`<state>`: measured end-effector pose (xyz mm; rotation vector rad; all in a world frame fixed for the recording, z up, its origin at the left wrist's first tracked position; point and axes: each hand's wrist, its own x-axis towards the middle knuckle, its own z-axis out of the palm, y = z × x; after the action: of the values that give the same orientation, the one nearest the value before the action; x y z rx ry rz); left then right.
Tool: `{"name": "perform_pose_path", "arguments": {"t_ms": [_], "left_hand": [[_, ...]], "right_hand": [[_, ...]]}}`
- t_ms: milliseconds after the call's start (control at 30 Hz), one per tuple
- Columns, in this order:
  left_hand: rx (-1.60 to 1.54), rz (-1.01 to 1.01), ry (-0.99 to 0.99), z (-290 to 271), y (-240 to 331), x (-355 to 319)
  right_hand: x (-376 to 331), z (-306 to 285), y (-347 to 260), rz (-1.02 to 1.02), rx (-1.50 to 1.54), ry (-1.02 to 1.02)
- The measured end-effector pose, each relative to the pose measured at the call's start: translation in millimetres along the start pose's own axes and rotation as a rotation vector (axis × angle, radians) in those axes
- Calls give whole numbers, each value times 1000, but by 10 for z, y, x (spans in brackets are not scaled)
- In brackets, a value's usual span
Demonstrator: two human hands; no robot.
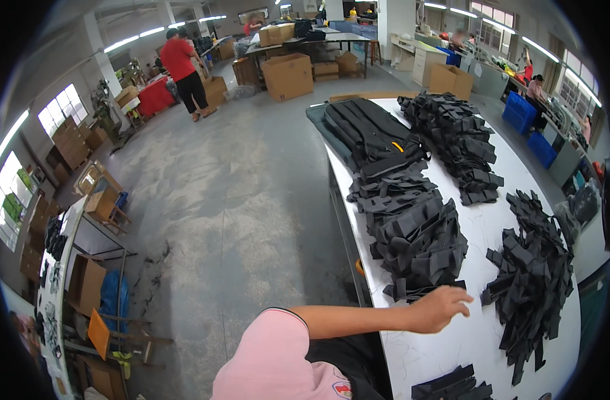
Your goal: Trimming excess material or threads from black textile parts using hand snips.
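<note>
My left hand (440,311) reaches rightward across a white table (480,243), palm down, its fingers loosely bent and a little apart. Nothing shows in its grip. Just beyond it, the near end of a heap of short dark fabric strips (415,240) lies close to the fingers; whether they touch is unclear. To the right is another loose heap of dark strips (533,280). A smaller stack of strips (452,385) sits at the near edge. My right hand is out of the picture.
Black bags (365,130) lie stacked at the table's far left corner, beside a further strip heap (452,143). The table's left edge borders a grey floor (225,220). Beyond stand a cardboard box (287,75), a person in red (178,57) and blue crates (520,112).
</note>
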<state>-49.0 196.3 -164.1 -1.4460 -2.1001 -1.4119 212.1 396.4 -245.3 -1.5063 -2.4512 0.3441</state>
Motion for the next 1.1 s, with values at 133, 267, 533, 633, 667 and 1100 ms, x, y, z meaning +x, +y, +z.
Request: {"name": "perform_pose_path", "arguments": {"t_ms": [133,267,533,633,667,1100], "left_hand": [[-261,-90,-139,193,176,-75],[-642,-234,-279,96,406,-13],[-800,-191,6,-424,804,218],[-859,-283,16,-377,775,172],[-923,-345,-7,-293,744,153],[-1155,-586,-495,738,771,-191]], "right_hand": [[120,-90,32,-25,180,-94],[100,-98,115,153,557,-32],[158,16,263,-201,861,195],[298,101,441,-450,1092,318],[344,131,527,-530,1162,364],[-350,-406,-1013,16,1567,-437]]}}
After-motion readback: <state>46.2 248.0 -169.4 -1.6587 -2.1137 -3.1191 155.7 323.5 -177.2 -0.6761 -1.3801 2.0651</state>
